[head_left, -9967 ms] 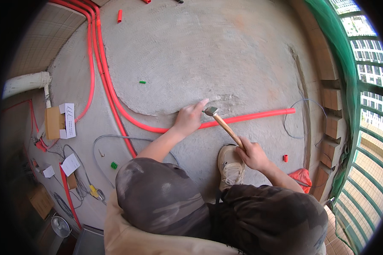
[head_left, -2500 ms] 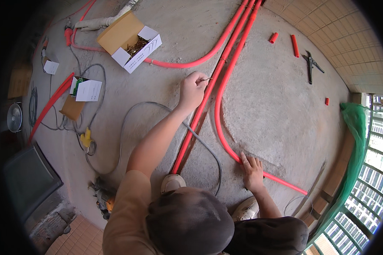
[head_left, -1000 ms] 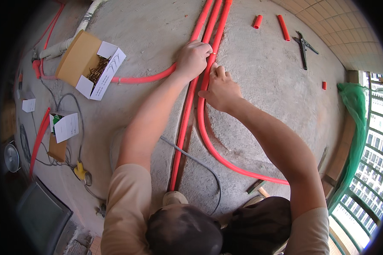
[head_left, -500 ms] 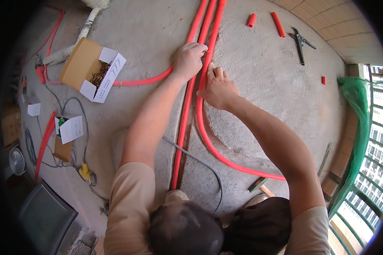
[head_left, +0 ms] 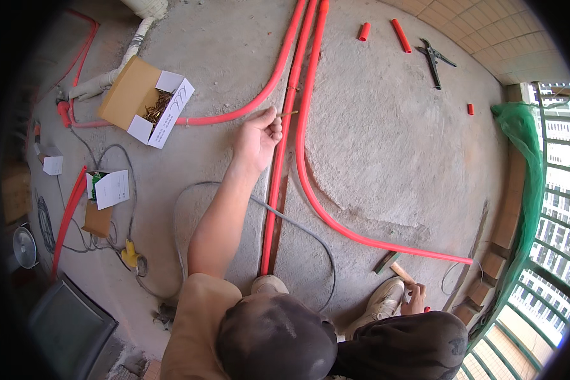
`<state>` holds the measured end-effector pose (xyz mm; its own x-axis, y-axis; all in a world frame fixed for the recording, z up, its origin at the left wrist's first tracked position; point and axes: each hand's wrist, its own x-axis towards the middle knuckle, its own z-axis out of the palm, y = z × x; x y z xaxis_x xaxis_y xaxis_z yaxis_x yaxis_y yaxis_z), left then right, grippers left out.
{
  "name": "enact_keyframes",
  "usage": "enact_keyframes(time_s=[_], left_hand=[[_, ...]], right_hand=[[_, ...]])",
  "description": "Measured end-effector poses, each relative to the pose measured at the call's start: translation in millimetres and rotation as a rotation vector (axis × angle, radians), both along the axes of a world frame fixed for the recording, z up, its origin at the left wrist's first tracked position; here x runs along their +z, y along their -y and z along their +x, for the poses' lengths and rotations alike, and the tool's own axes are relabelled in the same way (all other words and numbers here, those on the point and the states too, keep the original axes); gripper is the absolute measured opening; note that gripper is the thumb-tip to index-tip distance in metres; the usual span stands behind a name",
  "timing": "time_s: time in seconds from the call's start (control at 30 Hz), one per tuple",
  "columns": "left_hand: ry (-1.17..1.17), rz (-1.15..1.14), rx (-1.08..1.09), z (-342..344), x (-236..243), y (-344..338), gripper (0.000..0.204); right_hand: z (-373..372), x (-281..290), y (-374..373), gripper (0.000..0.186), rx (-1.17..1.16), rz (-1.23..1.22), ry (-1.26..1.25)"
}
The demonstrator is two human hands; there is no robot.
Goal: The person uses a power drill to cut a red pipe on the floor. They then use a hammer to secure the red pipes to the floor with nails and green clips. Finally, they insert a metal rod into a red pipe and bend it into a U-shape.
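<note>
On this side of the curved red pipe (head_left: 374,243), my right hand (head_left: 415,299) bends its fingers at a hammer (head_left: 403,272); I can't tell its grip. Left of that pipe, my left hand (head_left: 258,140), nearly closed, pinches copper-coloured wire (head_left: 290,113). Similar wire already crosses the straight pipe (head_left: 278,171); I see none on the curved one. Farther left, a white box (head_left: 174,107) bears dark printing.

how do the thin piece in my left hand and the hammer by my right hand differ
The thin piece is far smaller and slimmer than the hammer. The thin piece looks plain and brownish; the hammer has a dark head and a pale wooden handle. The left hand holds the thin piece near the red pipes, while the hammer is beside the shoe, right hand at its handle; whether gripped is unclear. Both are elongated.
</note>
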<state>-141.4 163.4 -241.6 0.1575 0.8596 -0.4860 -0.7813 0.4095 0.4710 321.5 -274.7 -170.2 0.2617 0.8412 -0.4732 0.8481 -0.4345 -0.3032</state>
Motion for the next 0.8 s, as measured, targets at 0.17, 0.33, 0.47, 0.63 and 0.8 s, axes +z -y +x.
enact_keyframes(time_s=[0.17,0.33,0.47,0.63,0.8], left_hand=[[-0.149,-0.117,0.022,-11.9,-2.2,33.6,0.007],[-0.729,0.181,0.047,-47.3,9.1,50.3,0.007],[-0.785,0.278,0.053,-51.9,25.2,45.2,0.008],[-1.006,0.430,-0.013,-70.6,98.4,21.3,0.011],[-1.210,0.679,-0.282,-60.3,173.1,-22.4,0.007]], right_hand=[[-11.6,-10.7,-5.5,0.051,0.014,0.126,0.129],[-0.4,-17.1,-21.6,0.034,0.129,0.157,0.193],[20.0,-18.7,-6.1,0.027,-0.051,0.071,0.111],[-9.2,65.4,-32.8,0.027,-0.201,-0.029,-0.105],[-48.7,147.2,-81.6,0.027,-0.274,-0.076,-0.299]])
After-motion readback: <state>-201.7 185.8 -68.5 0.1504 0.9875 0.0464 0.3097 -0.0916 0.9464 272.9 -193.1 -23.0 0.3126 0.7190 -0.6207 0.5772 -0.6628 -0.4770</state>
